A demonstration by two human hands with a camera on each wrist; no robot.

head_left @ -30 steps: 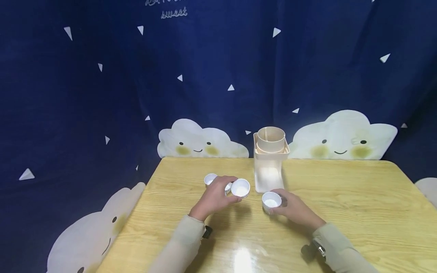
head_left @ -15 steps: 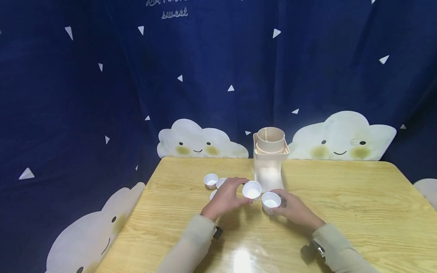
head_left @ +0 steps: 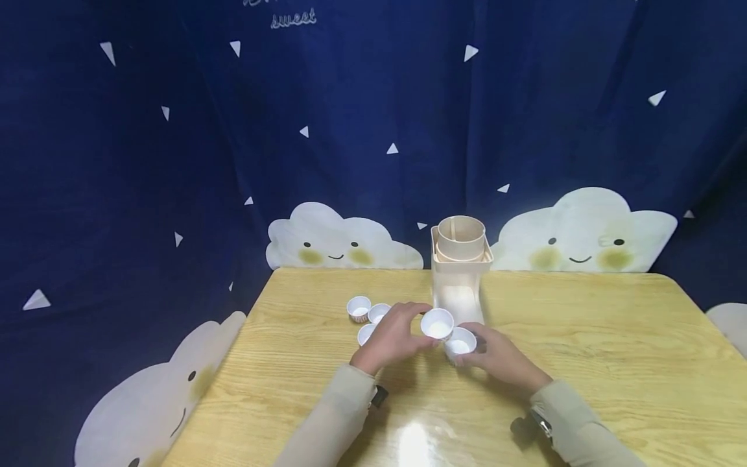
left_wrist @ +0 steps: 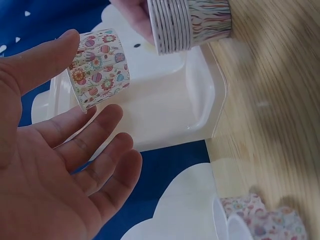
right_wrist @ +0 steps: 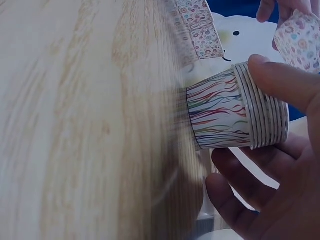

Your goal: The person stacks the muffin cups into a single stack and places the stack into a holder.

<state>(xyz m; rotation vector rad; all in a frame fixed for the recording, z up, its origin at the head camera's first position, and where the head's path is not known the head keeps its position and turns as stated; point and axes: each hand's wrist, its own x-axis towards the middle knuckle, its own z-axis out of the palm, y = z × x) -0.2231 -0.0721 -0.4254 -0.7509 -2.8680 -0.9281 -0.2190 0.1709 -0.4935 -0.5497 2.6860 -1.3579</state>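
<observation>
- Paper, thin and patterned: the single cup is pinched at its rim between the thumb and fingertips of the left hand, the other fingers spread loose below it. It hangs in the air just above and beside the stack.
- The right hand is curled round a stack of cups, thumb on one side of the rims and fingers under the other; the stack sits low over the wooden table, in front of the cream plastic holder.
- Three loose cups stand together on the table just left of the left hand.
- Risk, as I judge it: the pinch is light and on the rim only, so the cup could crumple or slip and drop.
- If it meets the stack tilted, it may catch on the rims and jam crooked.
- A firm push could squash the stack in the right hand's grip.
- The left forearm is close to the loose cups and could knock them.
</observation>
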